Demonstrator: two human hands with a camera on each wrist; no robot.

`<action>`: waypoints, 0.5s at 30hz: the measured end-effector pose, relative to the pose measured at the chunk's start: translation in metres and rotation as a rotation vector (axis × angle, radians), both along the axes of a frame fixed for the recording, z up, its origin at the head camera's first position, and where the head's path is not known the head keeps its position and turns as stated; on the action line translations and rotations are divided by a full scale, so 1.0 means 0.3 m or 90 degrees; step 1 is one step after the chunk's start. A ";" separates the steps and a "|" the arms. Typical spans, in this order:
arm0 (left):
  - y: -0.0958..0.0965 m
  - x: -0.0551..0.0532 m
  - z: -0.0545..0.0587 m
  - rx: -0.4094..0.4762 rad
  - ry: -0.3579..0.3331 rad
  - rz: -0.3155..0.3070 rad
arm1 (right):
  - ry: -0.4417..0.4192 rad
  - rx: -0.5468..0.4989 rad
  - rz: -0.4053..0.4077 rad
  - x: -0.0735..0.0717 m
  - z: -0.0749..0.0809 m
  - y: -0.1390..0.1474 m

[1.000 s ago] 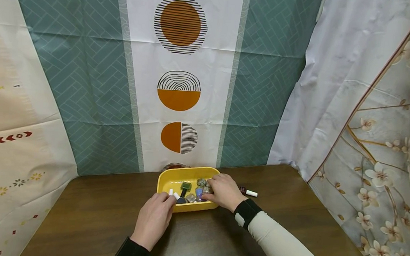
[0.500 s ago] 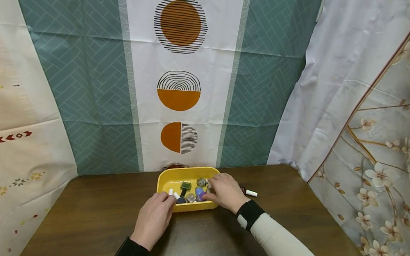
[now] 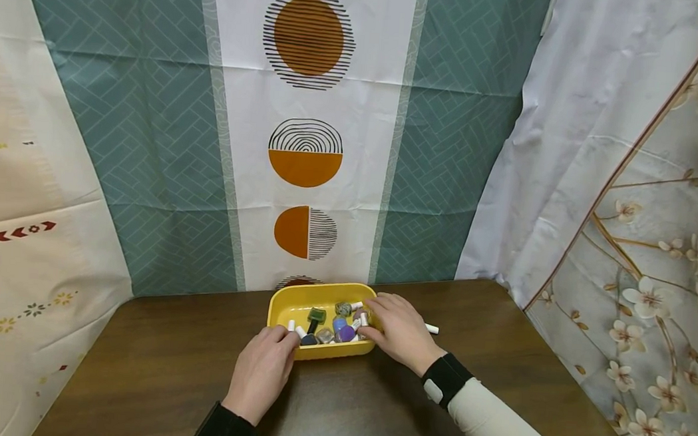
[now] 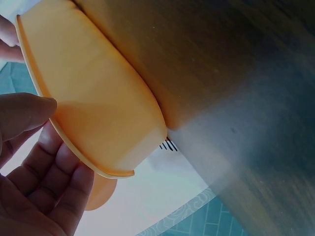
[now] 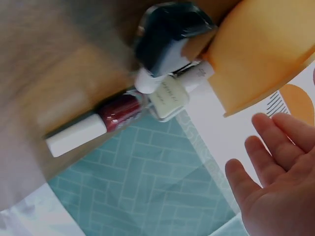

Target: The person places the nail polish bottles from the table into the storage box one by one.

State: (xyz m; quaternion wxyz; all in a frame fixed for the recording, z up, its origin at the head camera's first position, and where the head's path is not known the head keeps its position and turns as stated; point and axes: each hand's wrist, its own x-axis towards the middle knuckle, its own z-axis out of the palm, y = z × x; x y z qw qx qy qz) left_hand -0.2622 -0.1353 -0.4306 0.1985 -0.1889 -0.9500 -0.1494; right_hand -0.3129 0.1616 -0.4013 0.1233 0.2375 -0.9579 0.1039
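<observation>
A yellow plastic tray [image 3: 331, 353] holds several small nail polish bottles, among them a green bottle [image 3: 316, 315] with a black cap and a purple one [image 3: 346, 333]. My left hand [image 3: 263, 373] grips the tray's near left rim, thumb outside and fingers inside, as the left wrist view shows. My right hand [image 3: 402, 328] is at the tray's right end, its fingertips over the rim beside white-capped bottles. In the right wrist view its fingers are loosely extended with nothing between them.
Outside the tray's right end lie a dark red nail polish [image 5: 118, 113] with a white cap, a pale cream bottle [image 5: 170, 98] and a dark bottle [image 5: 170, 39]. My right hand mostly hides them in the head view. A patterned curtain [image 3: 299, 242] hangs behind the table.
My right hand has shifted right from above the bottles to the tray's right rim, uncovering white-capped bottles there. The purple bottle shows more fully. My left hand stays on the rim.
</observation>
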 end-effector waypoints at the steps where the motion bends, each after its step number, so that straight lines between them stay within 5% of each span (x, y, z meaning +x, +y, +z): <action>1: 0.000 -0.001 0.000 0.000 0.001 -0.001 | 0.007 -0.005 0.001 0.007 -0.003 0.010; 15: -0.001 0.001 -0.003 0.000 0.013 -0.002 | 0.029 0.000 -0.013 0.077 -0.026 0.139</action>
